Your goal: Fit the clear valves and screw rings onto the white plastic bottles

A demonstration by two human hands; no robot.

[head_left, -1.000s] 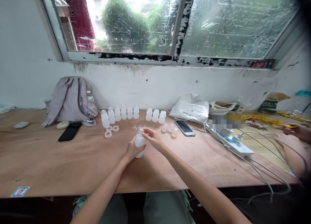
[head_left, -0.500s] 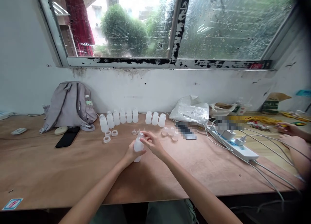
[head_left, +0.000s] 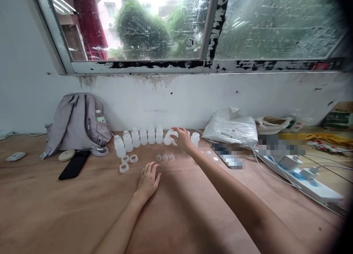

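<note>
My right hand (head_left: 182, 138) reaches to the back row with its fingers closed around a translucent white baby bottle (head_left: 173, 135). The fingers partly hide it, and whether another bottle stands right beside it is hard to tell. My left hand (head_left: 149, 180) lies on the table with nothing in it, fingers a little apart. In front of the right hand sit three clear bottle nipples (head_left: 164, 157). Several bottles with clear tops (head_left: 143, 135) stand in a curved row to the left. An open-necked bottle (head_left: 195, 139) stands right of the hand. Three white rings (head_left: 134, 158) lie at the left.
Small pale discs (head_left: 209, 152) lie near a partly blurred phone (head_left: 228, 156). A grey backpack (head_left: 79, 123), a black phone (head_left: 74, 165) and a round cream item (head_left: 66, 155) are at the left. At the right are a silvery plastic bag (head_left: 231, 126) and a white power strip (head_left: 311, 182) with cables.
The bottle that both hands held above the table front is gone from there. My right hand has moved back to the row, and my left hand has come down empty. The view has shifted right.
</note>
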